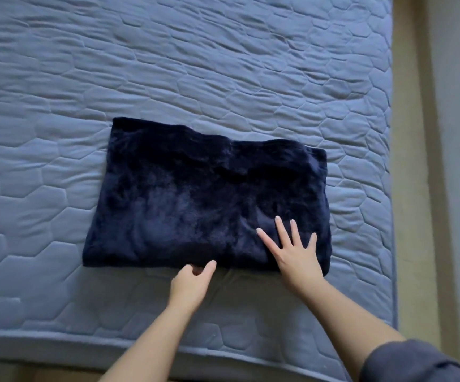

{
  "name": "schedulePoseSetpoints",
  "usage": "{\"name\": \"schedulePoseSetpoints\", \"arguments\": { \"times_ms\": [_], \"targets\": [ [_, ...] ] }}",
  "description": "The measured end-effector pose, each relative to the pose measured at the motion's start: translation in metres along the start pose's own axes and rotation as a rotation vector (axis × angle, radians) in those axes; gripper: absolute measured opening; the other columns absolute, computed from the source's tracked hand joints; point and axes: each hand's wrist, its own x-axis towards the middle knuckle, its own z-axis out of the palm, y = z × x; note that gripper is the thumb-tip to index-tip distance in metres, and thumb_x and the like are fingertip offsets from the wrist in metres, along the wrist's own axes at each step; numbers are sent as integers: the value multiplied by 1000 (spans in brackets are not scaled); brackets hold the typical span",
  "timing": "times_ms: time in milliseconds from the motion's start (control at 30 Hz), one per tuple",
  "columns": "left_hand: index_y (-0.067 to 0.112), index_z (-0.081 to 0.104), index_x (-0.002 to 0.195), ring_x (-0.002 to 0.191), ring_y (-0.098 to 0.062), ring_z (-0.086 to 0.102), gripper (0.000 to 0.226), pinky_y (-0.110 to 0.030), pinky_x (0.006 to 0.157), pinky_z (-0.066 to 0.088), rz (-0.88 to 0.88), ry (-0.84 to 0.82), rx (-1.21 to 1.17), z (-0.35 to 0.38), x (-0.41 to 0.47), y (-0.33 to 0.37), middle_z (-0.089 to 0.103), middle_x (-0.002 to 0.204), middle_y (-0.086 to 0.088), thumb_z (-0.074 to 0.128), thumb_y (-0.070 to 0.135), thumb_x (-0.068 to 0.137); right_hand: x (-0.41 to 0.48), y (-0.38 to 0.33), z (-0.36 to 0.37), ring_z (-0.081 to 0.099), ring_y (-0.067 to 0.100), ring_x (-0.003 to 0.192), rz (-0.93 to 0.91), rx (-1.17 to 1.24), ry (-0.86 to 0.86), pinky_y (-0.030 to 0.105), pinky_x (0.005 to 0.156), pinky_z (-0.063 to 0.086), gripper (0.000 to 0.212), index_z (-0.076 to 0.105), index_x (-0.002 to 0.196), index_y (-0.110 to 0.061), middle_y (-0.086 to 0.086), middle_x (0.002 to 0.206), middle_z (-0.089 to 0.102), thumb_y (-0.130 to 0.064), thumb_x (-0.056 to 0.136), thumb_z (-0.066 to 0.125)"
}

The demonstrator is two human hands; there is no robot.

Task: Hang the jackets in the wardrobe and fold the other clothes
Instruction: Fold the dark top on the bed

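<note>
Head view, looking down: I see a dark navy plush garment (206,197), folded into a rough rectangle. It lies flat on the blue-grey quilted mattress (168,64) with hexagon stitching, towards the near edge and the right side of the bed.

On my feed the right hand (295,255) lies flat on the garment's near right part. Its grip is fully open, fingers straight and spread, holding nothing.

The left hand (193,282) sits at the middle of the garment's near edge. Its fingers are curled and the thumb reaches to the hem, but I cannot tell whether that grip has cloth in it or only touches it.

A dark grey sleeve (416,362) shows at the bottom right. A beige floor strip (408,188) runs along the right of the mattress.
</note>
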Motion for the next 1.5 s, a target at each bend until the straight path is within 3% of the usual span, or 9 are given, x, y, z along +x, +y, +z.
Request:
{"name": "schedulePoseSetpoints", "arguments": {
  "times_ms": [133,267,467,700,967,1133,1233,1400,1500],
  "targets": [
    [6,45,124,101,-27,63,68,-41,70,56,-311,-145,-851,38,10,22,57,119,-10,70,50,79,-4,29,8,15,34,145,162,-52,32,52,104,30,89,-12,151,-35,16,158,6,-5,91,46],
    [10,52,122,105,-28,62,59,-42,74,57,-256,-81,-1144,71,16,31,61,120,-8,77,40,77,-1,41,15,56,28,100,56,-13,109,34,71,35,46,42,130,-17,6,107,54,-3,87,47],
    [7,50,125,110,-34,57,63,-51,99,45,-263,123,-1012,71,7,15,58,125,-11,72,37,74,-40,23,19,61,32,99,-63,166,-58,35,71,44,34,50,112,-19,8,106,60,-14,79,54],
    [4,60,106,76,-20,57,35,-28,68,43,-245,288,-768,13,-40,-47,63,93,-5,61,27,80,-122,-63,26,58,33,105,-230,505,-614,34,80,49,31,51,108,-21,12,117,59,-25,78,56],
    [7,45,120,96,-32,60,56,-38,73,49,-294,135,-708,-19,-12,-84,60,118,-14,64,36,76,-96,-70,29,59,12,78,-212,777,-903,27,65,50,19,57,99,-22,-3,89,63,-33,86,65],
    [10,44,138,111,-28,60,94,-46,99,47,-235,48,-990,-21,-3,-98,58,130,-9,80,56,64,-39,-44,4,66,15,75,-85,861,-389,25,68,52,9,65,77,-22,-7,74,69,-24,85,61],
    [9,42,140,117,-27,57,119,-46,103,44,-210,29,-1033,-31,7,-97,56,133,-8,83,62,42,9,-28,-18,60,18,95,76,824,45,31,89,47,19,63,100,-18,1,98,66,-22,82,64],
    [8,52,130,109,-26,63,87,-42,101,46,-234,22,-1019,-39,32,-100,64,123,-8,81,53,62,79,-24,-36,50,25,122,191,854,22,42,102,41,66,42,135,-14,8,133,52,-41,81,68],
    [13,62,121,104,-22,66,80,-39,99,48,-203,-13,-1025,-42,35,-102,70,113,-4,77,60,58,97,-30,-36,61,21,105,209,1089,-131,37,92,50,64,45,130,-12,6,121,60,-46,82,69]
  ]
}}
